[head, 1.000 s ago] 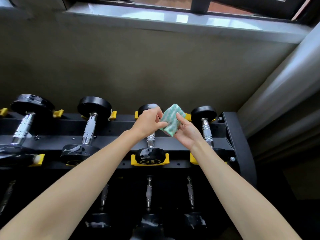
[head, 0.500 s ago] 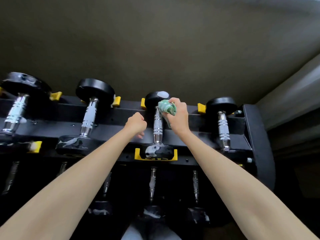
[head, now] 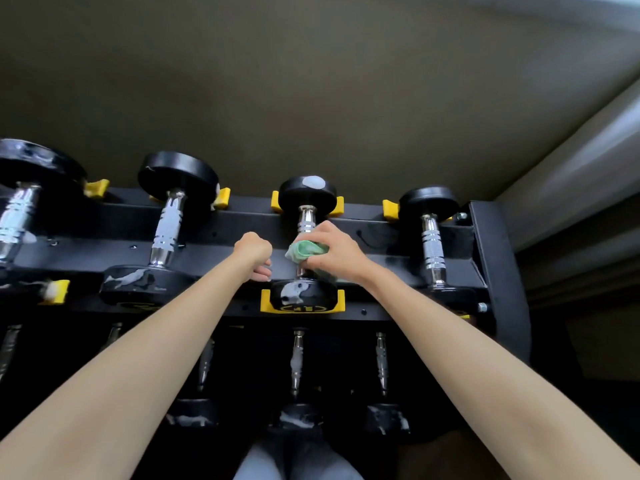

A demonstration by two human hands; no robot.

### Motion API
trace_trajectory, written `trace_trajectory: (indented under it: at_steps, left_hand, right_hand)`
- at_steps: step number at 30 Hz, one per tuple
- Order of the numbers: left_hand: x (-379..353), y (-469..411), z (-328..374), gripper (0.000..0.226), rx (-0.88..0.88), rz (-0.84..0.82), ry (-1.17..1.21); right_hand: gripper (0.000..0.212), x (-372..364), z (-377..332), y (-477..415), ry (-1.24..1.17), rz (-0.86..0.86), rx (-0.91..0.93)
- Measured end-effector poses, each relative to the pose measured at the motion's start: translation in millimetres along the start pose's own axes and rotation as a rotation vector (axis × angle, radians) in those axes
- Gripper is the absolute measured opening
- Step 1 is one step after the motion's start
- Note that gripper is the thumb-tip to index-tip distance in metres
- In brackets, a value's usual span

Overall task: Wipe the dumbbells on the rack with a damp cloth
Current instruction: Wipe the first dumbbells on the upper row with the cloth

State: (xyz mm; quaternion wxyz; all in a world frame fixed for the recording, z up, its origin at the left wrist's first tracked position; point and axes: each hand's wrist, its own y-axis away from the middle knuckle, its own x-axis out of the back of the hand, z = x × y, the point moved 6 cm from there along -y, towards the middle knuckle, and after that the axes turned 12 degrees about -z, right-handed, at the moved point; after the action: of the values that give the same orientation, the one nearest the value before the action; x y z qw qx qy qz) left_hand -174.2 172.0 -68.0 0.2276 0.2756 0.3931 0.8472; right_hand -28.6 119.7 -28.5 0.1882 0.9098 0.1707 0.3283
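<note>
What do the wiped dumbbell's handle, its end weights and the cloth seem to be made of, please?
The handle: likely chromed steel, mirror glints and ribbed bands. The end weights: black, dull, perhaps rubber-coated; whitish smears show. The cloth: soft green fabric, bunched in the right hand.

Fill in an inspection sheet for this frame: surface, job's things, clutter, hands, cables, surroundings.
Surface: black rack with yellow cradles, two tiers visible.
Job's things: dumbbells sit in the cradles; green cloth lies against the handle of the third dumbbell from the left, top tier; pale smears on several heads.
Clutter: nothing seen.
Hands: right hand grips the cloth on that handle; left hand is fisted and holds nothing.
Cables: nothing seen.
Surroundings: wall behind the rack; curtain at right.
</note>
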Motion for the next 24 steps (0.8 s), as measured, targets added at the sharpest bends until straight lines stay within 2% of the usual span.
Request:
trace_trajectory:
  at_steps: [3, 5, 8, 13, 16, 18, 20, 24]
  left_hand:
    - [-4, 2, -1, 0.037, -0.01, -0.014, -0.002]
    - [-9, 4, 0, 0.037, -0.014, -0.025, -0.006]
    - [-14, 7, -1, 0.035, -0.005, -0.029, -0.002]
    - [-12, 11, -7, 0.036, -0.016, -0.037, 0.019]
    - [-8, 14, -10, 0.037, -0.032, -0.057, 0.035]
    - [-7, 16, -12, 0.035, -0.037, -0.079, 0.032]
    - [-7, 17, -15, 0.031, -0.033, -0.126, 0.023]
    - [-6, 18, -22, 0.027, -0.041, -0.277, -0.026]
  right_hand:
    - [0.025, -13, 8, 12, -0.185, -0.122, -0.085]
    - [0.023, -15, 7, 17, -0.203, -0.165, -0.127]
    - [0.005, -14, 2, 18, -0.209, -0.235, -0.162]
    - [0.024, -9, 3, 22, -0.285, -0.256, -0.174]
    - [0.008, 1, 0, 33, -0.366, -0.302, -0.161]
    - [0.01, 8, 0, 38, -0.521, -0.359, -0.156]
    - [0.014, 19, 1, 36, -0.664, -0.302, -0.111]
    - [0.021, 50, 2, 8, -0.668, 0.097, 0.026]
